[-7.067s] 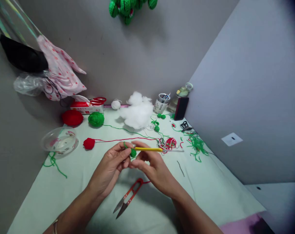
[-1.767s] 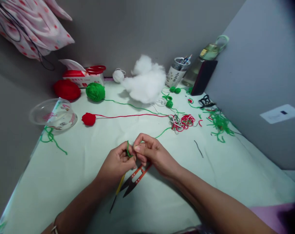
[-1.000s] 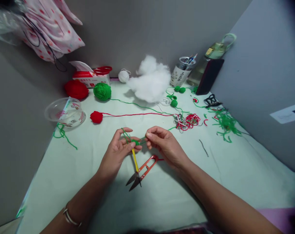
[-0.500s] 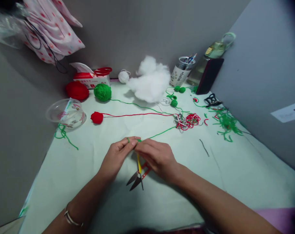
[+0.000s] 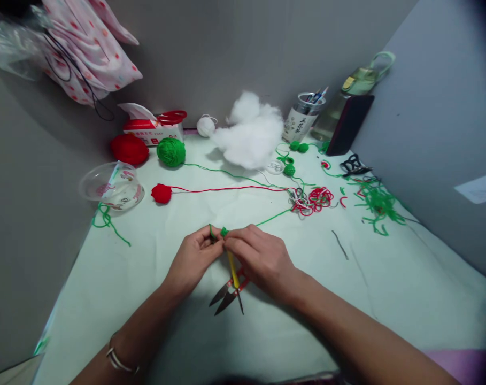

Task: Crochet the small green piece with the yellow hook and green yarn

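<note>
The left hand [image 5: 194, 256] and the right hand [image 5: 264, 255] are pinching a small green piece [image 5: 224, 231] between fingertips, a yellow hook [image 5: 233, 270] slanting below them.

Craft corner, cloth-covered table [image 5: 106, 283], grey wall [image 5: 186, 59], green yarn ball [image 5: 171, 152], yellow hook [image 5: 232, 269], white stuffing [image 5: 248, 136], thread snips [image 5: 225, 303]

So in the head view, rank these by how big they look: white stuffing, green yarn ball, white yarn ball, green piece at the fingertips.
White stuffing
Green yarn ball
White yarn ball
Green piece, judging by its visible part; the rest may be hidden.
</note>
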Tool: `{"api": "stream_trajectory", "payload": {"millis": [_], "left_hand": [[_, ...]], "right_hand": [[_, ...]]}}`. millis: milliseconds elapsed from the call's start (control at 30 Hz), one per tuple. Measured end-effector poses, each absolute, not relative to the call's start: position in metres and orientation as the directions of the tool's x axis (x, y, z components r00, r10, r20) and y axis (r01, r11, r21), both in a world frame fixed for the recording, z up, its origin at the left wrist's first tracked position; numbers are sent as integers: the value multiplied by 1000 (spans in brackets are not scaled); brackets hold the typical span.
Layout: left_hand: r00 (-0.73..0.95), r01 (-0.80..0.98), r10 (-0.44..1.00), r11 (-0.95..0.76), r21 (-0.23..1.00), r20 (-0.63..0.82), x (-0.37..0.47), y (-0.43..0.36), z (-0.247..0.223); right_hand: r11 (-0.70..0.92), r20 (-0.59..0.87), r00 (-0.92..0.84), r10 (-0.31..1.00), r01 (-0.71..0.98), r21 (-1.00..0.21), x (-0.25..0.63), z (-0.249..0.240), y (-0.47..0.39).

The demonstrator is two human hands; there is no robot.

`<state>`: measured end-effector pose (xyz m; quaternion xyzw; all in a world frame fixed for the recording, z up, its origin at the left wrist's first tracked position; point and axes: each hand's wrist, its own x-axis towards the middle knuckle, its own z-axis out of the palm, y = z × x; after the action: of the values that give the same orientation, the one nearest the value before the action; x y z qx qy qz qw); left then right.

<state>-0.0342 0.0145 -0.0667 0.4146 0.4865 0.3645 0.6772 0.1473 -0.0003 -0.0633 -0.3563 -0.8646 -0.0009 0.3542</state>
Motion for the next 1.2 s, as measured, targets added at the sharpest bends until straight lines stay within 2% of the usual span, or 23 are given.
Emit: {"api": "stream_trajectory", "payload": {"millis": [67, 133, 300, 367, 467, 567, 667, 733, 800, 867, 1067, 1200], "left_hand": [[245, -35, 908, 359, 933, -341, -35, 15, -67], [229, 10, 918, 330, 944, -324, -35, 16, -67], [250, 68, 933, 249, 966, -258, -34, 14, -67], [243, 85, 950, 183, 979, -198, -33, 13, -68], [186, 119, 979, 60, 991, -82, -31, 11, -74], [172, 207, 983, -99, 973, 63, -31, 10, -80], [201, 306, 958, -260, 916, 205, -33, 9, -84], [224, 351, 937, -333, 875, 267, -34, 9, -85], [253, 383, 919, -383, 841, 304, -36, 9, -86], [284, 397, 901, -421, 815, 327, -38, 10, -86], [369, 429, 837, -540, 724, 404, -44, 13, -87], [428, 503, 737, -676, 539, 524, -46, 14, -86]], "right_hand": [[702, 578, -444, 685, 615, -359, 148, -67, 1], [684, 574, -417, 705, 613, -395, 149, -70, 2], [786, 631, -522, 574, 568, -244, 149, -67, 4], [786, 617, -530, 582, 560, -261, 149, -68, 5], [711, 557, -465, 688, 586, -388, 151, -73, 8], [591, 447, -386, 807, 526, -612, 152, -77, 12], [313, 218, -273, 937, 380, -870, 152, -75, 15], [114, 51, -230, 972, 271, -956, 151, -72, 17], [-13, -57, -233, 971, 185, -983, 151, -70, 18], [-62, -93, -251, 964, 128, -990, 151, -70, 19], [-50, -74, -297, 952, 90, -995, 150, -71, 19], [-39, -77, -309, 948, 130, -991, 151, -68, 18]]}}
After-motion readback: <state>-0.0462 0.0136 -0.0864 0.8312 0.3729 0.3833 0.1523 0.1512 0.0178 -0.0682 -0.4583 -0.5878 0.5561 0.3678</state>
